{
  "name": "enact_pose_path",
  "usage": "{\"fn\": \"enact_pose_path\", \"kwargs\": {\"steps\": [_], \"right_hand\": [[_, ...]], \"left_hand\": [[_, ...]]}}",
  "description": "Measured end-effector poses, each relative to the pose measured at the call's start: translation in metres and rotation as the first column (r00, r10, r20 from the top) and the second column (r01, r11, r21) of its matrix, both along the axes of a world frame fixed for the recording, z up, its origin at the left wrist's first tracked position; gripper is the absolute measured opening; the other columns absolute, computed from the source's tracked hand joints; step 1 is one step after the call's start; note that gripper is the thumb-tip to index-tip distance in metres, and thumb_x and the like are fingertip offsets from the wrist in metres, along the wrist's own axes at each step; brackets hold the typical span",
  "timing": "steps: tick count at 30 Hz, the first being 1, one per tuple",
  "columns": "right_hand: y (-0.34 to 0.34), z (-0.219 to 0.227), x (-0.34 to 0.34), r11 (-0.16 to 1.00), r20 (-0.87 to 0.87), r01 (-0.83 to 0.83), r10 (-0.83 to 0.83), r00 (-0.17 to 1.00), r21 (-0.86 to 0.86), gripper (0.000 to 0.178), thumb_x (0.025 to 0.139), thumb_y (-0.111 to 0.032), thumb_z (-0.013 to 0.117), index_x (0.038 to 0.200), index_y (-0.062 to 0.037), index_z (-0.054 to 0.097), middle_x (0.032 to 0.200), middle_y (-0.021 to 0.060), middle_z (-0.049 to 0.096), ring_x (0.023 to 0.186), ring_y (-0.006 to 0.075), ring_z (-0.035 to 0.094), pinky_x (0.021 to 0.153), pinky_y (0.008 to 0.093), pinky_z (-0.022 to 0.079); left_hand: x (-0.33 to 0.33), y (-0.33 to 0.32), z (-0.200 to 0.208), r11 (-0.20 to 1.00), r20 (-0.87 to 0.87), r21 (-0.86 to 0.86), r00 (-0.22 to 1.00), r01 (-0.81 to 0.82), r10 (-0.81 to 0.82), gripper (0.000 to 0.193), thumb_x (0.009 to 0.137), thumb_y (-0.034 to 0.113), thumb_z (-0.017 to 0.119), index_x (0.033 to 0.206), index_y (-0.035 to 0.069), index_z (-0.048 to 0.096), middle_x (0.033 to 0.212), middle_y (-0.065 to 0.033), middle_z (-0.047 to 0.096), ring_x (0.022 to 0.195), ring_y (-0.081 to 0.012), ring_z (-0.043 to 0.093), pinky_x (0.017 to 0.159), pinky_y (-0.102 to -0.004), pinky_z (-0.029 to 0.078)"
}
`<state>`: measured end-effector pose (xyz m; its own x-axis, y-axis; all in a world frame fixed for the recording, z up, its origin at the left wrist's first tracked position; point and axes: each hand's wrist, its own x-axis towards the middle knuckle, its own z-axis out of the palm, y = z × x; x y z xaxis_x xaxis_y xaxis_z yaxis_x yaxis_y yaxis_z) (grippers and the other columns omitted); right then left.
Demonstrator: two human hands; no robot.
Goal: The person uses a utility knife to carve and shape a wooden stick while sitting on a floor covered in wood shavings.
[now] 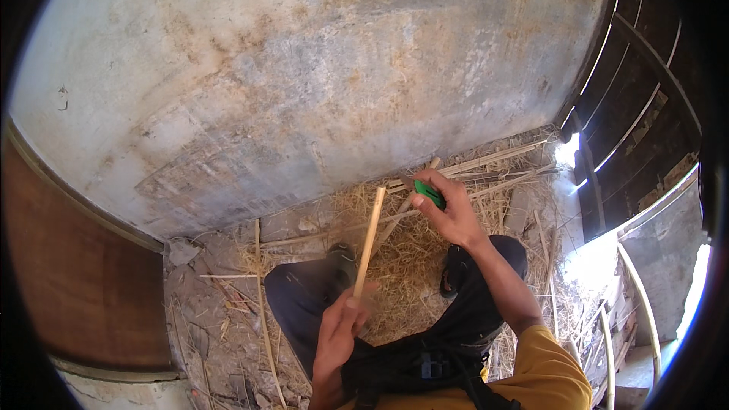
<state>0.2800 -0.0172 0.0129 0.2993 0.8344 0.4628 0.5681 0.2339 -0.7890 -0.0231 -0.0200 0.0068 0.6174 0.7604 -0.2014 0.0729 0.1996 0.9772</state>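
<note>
My left hand is closed round the lower end of a pale, straight wooden stick, which looks like split bamboo. The stick slants upward in front of my left knee, its top end free. Motion slightly blurs the fingers. In my right hand is a green-handled utility knife, gripped between thumb and fingers. Its blade points left, toward the stick's upper end, and does not touch it. Below the hands, thin curled shavings cover the ground between my legs.
A stained plaster wall rises close ahead. Long strips lie along its foot. A brown panel stands at the left, and dark wooden boards at the right. Bent poles lean at the lower right.
</note>
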Motion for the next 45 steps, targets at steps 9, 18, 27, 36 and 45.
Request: {"fn": "enact_pose_path", "kwargs": {"steps": [9,18,27,36,45], "right_hand": [[-0.004,0.0,-0.005,0.996,0.07,-0.089,0.087,0.994,0.015,0.028,0.098,-0.022,0.077,0.118,-0.0038,0.068,0.089,0.0124,0.068,0.072,0.0292,0.067,0.068,0.038,0.054],[-0.005,-0.002,-0.018,0.96,0.29,-0.257,0.215,0.932,0.113,0.037,0.093,-0.029,0.082,0.126,-0.0141,0.074,0.098,0.0077,0.076,0.074,0.0277,0.075,0.065,0.0383,0.059],[-0.004,-0.012,-0.029,0.94,0.396,-0.325,0.262,0.88,0.1,0.038,0.093,-0.034,0.081,0.124,-0.0133,0.075,0.088,0.0054,0.074,0.067,0.0262,0.073,0.057,0.0367,0.057],[-0.006,-0.01,-0.032,0.944,0.448,-0.294,0.2,0.872,0.151,0.039,0.093,-0.038,0.081,0.123,-0.0127,0.077,0.086,0.0036,0.073,0.065,0.0239,0.073,0.056,0.0365,0.058],[-0.006,-0.012,-0.031,0.934,0.475,-0.321,0.213,0.854,0.158,0.039,0.092,-0.039,0.082,0.122,-0.0136,0.078,0.081,0.0013,0.071,0.06,0.0201,0.069,0.053,0.0338,0.056]], "left_hand": [[0.008,0.004,0.0,1.0,0.005,-0.029,1.0,0.008,-0.008,0.062,0.115,0.046,0.039,0.136,-0.006,0.064,0.072,0.0031,0.048,0.059,-0.0057,0.04,0.053,-0.024,0.031],[0.01,0.009,0.001,1.0,0.019,0.012,1.0,0.003,-0.004,0.051,0.117,0.037,0.04,0.136,-0.004,0.064,0.069,0.005,0.045,0.058,-0.0046,0.038,0.054,-0.0236,0.03],[0.014,0.008,-0.002,0.997,0.054,0.06,0.998,-0.046,0.042,0.043,0.116,0.029,0.048,0.14,-0.003,0.063,0.071,0.0058,0.046,0.058,-0.002,0.037,0.052,-0.0216,0.029],[0.019,0.003,-0.001,0.971,0.022,0.201,0.991,-0.13,0.129,0.041,0.115,0.027,0.051,0.142,-0.002,0.063,0.074,0.0054,0.048,0.059,-0.0001,0.036,0.052,-0.0204,0.027],[0.023,0.001,0.006,0.959,0.014,0.242,0.989,-0.147,0.148,0.042,0.115,0.029,0.052,0.142,-0.001,0.063,0.075,0.005,0.049,0.059,-0.0001,0.036,0.053,-0.0202,0.027]]}}
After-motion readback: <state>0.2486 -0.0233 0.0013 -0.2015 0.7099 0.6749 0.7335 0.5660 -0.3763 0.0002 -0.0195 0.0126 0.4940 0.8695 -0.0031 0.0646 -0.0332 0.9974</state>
